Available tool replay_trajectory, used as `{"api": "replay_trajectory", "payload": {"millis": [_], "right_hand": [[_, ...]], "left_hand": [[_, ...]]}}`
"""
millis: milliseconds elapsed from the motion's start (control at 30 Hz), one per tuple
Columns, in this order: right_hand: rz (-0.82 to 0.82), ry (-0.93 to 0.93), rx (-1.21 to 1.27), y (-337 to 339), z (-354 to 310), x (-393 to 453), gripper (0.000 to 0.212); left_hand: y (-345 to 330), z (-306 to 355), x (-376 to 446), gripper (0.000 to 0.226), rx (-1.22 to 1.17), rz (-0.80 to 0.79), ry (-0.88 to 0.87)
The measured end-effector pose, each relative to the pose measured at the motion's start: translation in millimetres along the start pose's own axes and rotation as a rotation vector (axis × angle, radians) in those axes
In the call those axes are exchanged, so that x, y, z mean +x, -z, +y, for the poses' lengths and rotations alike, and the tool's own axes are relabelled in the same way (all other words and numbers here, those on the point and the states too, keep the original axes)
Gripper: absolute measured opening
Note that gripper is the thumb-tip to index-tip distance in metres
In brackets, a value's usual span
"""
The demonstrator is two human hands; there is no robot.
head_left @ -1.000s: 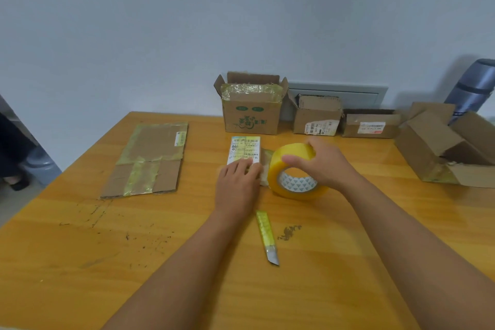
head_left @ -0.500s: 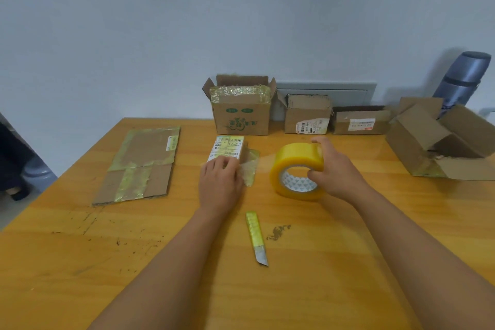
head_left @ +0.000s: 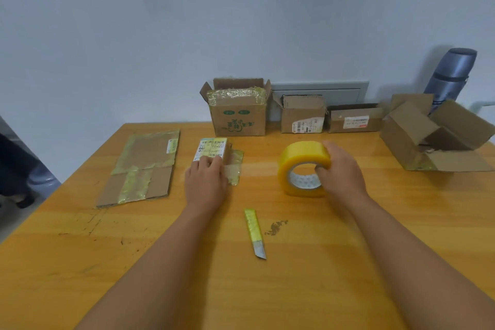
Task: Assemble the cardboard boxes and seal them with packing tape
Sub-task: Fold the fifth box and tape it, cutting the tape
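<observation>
Yellow-handled utility knife (head_left: 255,233) lies nearest on the wooden table (head_left: 348,262), blade end toward the person, apart from both hands. Just beyond it, the left hand (head_left: 207,185) lies flat with straight fingers (head_left: 211,162) pressing on the near end of a small labelled box (head_left: 212,149), which sits left of centre with a loose strip of clear tape (head_left: 234,169) wrinkled along its right side, just beside the fingers. The right hand (head_left: 338,170) grips the tape roll (head_left: 302,167), which stands on edge right of the box (fingers over the top, thumb hooked into the core). A stretch of tape between roll and box cannot be made out here.

My guess on handling: the box is light, thin cardboard and will likely slide or crush, so press it flat on top, as is done now. The roll is stiff and fairly light; the core and outer rim look the surest hold, since loose tape sticks to itself and to skin.

Further back a flattened carton (head_left: 144,166) lies at left, and open boxes (head_left: 238,110) line the wall, with a grey flask (head_left: 451,75) at far right
</observation>
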State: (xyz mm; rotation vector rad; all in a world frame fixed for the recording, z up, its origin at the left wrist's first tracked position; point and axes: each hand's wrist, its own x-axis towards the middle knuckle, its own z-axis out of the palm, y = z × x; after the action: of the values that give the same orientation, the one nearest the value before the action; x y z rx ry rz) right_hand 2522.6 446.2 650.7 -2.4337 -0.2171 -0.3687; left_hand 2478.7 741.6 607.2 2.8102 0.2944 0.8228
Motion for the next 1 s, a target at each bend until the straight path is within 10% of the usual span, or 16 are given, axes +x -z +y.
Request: {"api": "replay_trajectory", "payload": {"millis": [367,600,767,1000], "right_hand": [[0.118,-0.135,0.068,7.5,8.7,-12.3,0.074],[0.111,-0.208,0.095,10.5,10.8,-25.3,0.079],[0.403,0.254,-0.055,-11.2,-32.2,-67.9,0.048],[-0.566,0.205,-0.336,-43.5,-98.6,-87.5,0.045]], "left_hand": [[4.9,9.6,-14.6,0.013,-0.081,-0.027,0.005],[15.8,7.7,-20.4,0.050,-0.077,-0.203,-0.015],[25.5,5.0,-19.2,0.062,-0.065,-0.324,-0.011],[21.5,-3.9,-20.1,0.062,-0.107,-0.320,-0.039]]}}
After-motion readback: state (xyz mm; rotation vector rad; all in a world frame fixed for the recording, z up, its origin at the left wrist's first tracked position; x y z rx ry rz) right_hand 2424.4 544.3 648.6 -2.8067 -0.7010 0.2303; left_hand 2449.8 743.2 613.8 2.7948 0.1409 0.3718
